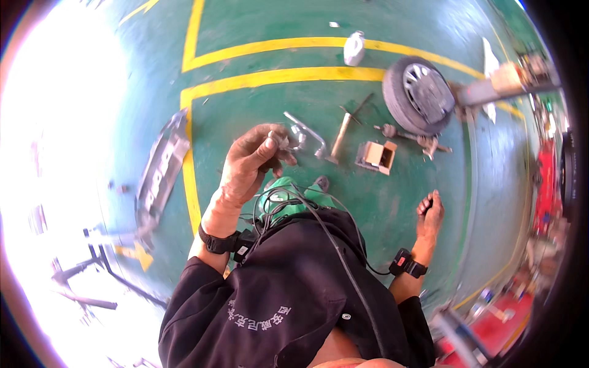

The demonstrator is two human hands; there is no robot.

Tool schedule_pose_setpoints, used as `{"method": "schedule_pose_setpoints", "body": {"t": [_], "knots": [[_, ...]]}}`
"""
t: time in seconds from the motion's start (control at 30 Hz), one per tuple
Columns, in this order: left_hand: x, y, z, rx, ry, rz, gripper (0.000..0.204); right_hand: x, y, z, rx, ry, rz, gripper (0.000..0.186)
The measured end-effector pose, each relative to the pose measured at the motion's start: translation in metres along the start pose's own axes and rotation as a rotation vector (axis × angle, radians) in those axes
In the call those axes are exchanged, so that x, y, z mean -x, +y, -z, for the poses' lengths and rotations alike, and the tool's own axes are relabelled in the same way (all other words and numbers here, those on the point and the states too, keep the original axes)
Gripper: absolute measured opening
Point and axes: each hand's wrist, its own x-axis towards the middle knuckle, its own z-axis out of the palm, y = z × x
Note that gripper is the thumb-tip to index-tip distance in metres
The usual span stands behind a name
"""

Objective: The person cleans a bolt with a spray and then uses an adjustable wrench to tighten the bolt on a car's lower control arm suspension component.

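**Small pale piece (283, 141) held in the left hand (251, 161) above a green floor (245, 110)**

The small pale piece is pinched between the thumb and fingers of the left hand, raised in front of the body; its outline is blurred, and its kind cannot be told; the right hand (431, 213) is held well apart, at the person's right side, with its fingers curled in; whether anything is gripped there cannot be told; beyond the left hand, a bent silver tube (313, 136) is laid on the floor; to its right are placed a pale-handled tool (341, 138), an open cardboard box (385, 157) and a metal shaft (410, 135); a wheel (397, 97) is set beyond the shaft, at the right end of the inner yellow line (276, 78); a white jug (353, 50) is stood by the outer yellow line (264, 47); a long metal panel (162, 164) is laid along the inner line's left edge, nearer the person than its corner.
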Motion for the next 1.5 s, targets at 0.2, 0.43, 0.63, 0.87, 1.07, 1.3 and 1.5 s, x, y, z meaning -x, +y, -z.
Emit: {"method": "schedule_pose_setpoints", "body": {"t": [0.2, 0.43, 0.63, 0.87, 1.07, 1.3, 1.5], "knots": [[-0.058, -0.024, -0.041, -0.185, -0.503, 0.148, 0.024, 0.084, 0.02, -0.015, 0.238, 0.029, 0.241, 0.028], [-0.031, -0.071, -0.062, -0.679, -1.087, 0.501, 0.023, 0.231, 0.086, -0.061, 0.036, 0.144, 0.28, 0.015], [0.046, -0.088, -0.075, -0.942, -1.6, 0.102, 0.043, 0.323, 0.122, -0.088, 0.183, 0.229, 0.121, 0.021], [0.145, -0.126, -0.076, -1.043, -1.892, 0.069, 0.041, 0.419, 0.187, -0.071, -0.17, 0.468, 0.113, 0.02], [0.225, -0.169, -0.054, -0.978, -1.971, 0.328, 0.031, 0.494, 0.254, -0.041, -0.349, 0.61, 0.166, 0.017], [0.332, -0.213, -0.046, -1.04, -2.118, 0.654, 0.024, 0.584, 0.317, -0.009, -0.334, 0.878, 0.23, 0.016], [0.427, -0.228, -0.058, -1.005, -2.211, 0.882, 0.031, 0.651, 0.356, 0.016, -0.282, 1.095, 0.404, 0.018]]}}
